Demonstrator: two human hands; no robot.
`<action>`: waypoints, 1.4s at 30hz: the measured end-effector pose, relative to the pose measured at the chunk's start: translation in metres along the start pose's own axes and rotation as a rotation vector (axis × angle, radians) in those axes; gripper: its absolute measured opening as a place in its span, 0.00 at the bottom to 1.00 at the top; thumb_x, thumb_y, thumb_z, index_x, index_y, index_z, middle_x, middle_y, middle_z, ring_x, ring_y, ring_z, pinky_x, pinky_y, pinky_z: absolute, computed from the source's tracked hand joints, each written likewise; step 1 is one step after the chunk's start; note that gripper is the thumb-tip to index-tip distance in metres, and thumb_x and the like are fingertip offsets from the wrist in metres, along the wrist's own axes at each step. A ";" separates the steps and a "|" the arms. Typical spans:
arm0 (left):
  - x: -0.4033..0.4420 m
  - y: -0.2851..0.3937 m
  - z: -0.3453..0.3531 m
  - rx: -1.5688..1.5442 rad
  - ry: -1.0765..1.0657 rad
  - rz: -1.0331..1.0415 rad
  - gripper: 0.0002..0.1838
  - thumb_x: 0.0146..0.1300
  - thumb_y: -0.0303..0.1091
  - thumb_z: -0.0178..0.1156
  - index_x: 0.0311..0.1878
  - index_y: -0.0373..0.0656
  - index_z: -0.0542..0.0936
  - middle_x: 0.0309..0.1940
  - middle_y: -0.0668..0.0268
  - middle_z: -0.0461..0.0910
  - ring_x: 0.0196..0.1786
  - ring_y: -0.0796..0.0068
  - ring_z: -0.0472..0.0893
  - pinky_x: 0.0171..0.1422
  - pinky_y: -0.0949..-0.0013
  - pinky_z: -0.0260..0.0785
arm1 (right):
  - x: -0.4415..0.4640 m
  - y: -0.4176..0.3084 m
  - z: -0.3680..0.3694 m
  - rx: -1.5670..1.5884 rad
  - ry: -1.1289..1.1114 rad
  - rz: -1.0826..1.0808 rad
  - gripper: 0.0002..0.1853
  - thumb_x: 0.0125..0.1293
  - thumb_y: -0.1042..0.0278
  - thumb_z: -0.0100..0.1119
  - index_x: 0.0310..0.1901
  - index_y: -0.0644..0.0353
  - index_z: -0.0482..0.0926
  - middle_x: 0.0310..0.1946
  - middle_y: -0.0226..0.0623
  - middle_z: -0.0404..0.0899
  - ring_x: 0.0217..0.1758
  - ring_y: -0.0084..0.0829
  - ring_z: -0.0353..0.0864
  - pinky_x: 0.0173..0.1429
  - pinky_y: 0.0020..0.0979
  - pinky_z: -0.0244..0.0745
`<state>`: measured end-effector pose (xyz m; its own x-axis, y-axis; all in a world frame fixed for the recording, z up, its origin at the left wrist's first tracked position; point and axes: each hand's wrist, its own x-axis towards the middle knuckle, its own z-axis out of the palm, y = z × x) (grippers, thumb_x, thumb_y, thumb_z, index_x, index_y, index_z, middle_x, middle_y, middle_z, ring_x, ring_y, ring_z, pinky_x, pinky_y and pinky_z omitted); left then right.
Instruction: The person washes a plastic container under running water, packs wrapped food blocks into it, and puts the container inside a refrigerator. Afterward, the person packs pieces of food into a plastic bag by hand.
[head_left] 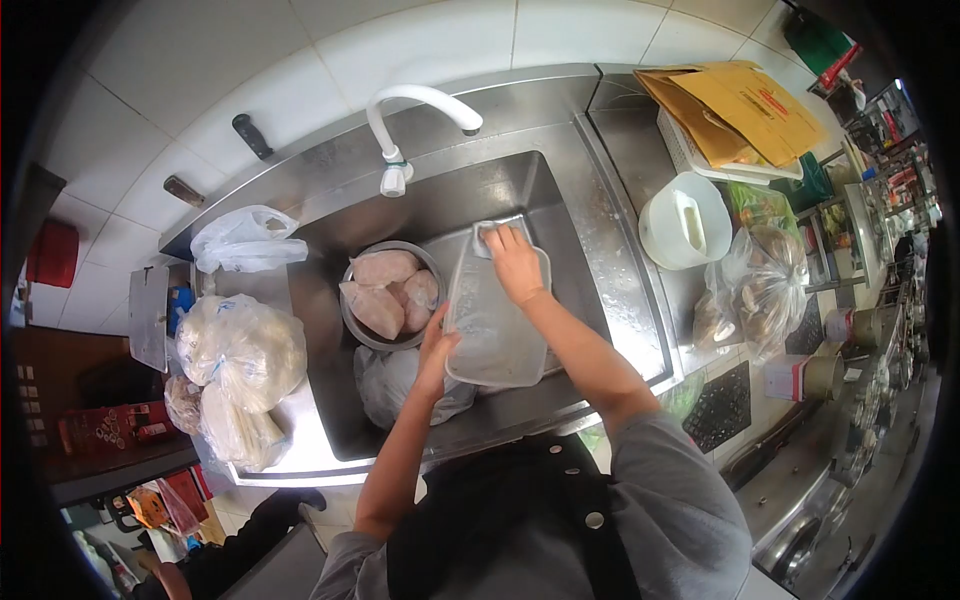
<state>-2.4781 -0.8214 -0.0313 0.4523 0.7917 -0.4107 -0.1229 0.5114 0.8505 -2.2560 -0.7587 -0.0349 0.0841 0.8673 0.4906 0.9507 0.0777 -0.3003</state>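
Note:
Over the steel sink point(450, 190), a translucent plastic container point(500, 335) is tilted between my hands. My left hand point(435, 355) grips its left side, fingers closed on the edge. My right hand point(512, 262) presses a light grey cloth or sponge point(484, 240) against the container's far end, fingers together. Left of the container, a round metal bowl point(350, 318) holds several pale pieces of raw meat point(380, 308). A clear plastic bag point(385, 385) lies in the sink below the bowl, partly hidden by my left arm.
A white faucet point(420, 95) arches over the sink's far edge. Filled plastic bags point(245, 350) crowd the left counter. To the right stand a white tub point(685, 220), brown cardboard point(745, 110) on a basket, and another filled bag point(768, 280). Someone's dark sleeve point(235, 545) shows lower left.

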 end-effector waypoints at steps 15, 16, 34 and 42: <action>0.005 0.055 0.026 0.363 0.059 0.255 0.38 0.54 0.33 0.59 0.72 0.43 0.63 0.69 0.54 0.63 0.72 0.61 0.61 0.75 0.60 0.53 | -0.012 0.018 0.029 -0.232 -0.252 -0.337 0.14 0.58 0.69 0.55 0.47 0.54 0.79 0.50 0.33 0.73 0.57 0.34 0.71 0.63 0.37 0.67; 0.007 0.060 0.026 0.403 0.085 0.298 0.38 0.52 0.33 0.60 0.71 0.43 0.64 0.67 0.54 0.65 0.70 0.60 0.63 0.74 0.59 0.53 | -0.012 0.019 0.030 -0.233 -0.253 -0.339 0.14 0.58 0.69 0.55 0.47 0.54 0.79 0.50 0.33 0.73 0.57 0.34 0.71 0.63 0.37 0.67; 0.012 0.038 0.020 0.736 0.240 0.447 0.38 0.45 0.34 0.66 0.65 0.50 0.71 0.58 0.57 0.70 0.64 0.54 0.67 0.71 0.55 0.56 | -0.094 0.009 -0.010 0.071 -0.537 -0.147 0.10 0.56 0.70 0.55 0.39 0.56 0.83 0.39 0.44 0.80 0.45 0.44 0.81 0.50 0.44 0.75; 0.002 0.044 0.038 0.701 0.130 0.449 0.36 0.46 0.31 0.66 0.64 0.49 0.72 0.57 0.57 0.72 0.63 0.54 0.68 0.70 0.55 0.57 | -0.048 0.039 0.007 -0.272 -0.258 -0.091 0.09 0.56 0.72 0.55 0.38 0.61 0.82 0.40 0.43 0.78 0.50 0.40 0.75 0.54 0.41 0.71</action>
<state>-2.4488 -0.8103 0.0180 0.3812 0.9244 0.0169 0.3293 -0.1528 0.9318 -2.2254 -0.7934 -0.0758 -0.0496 0.9607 0.2733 0.9982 0.0573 -0.0201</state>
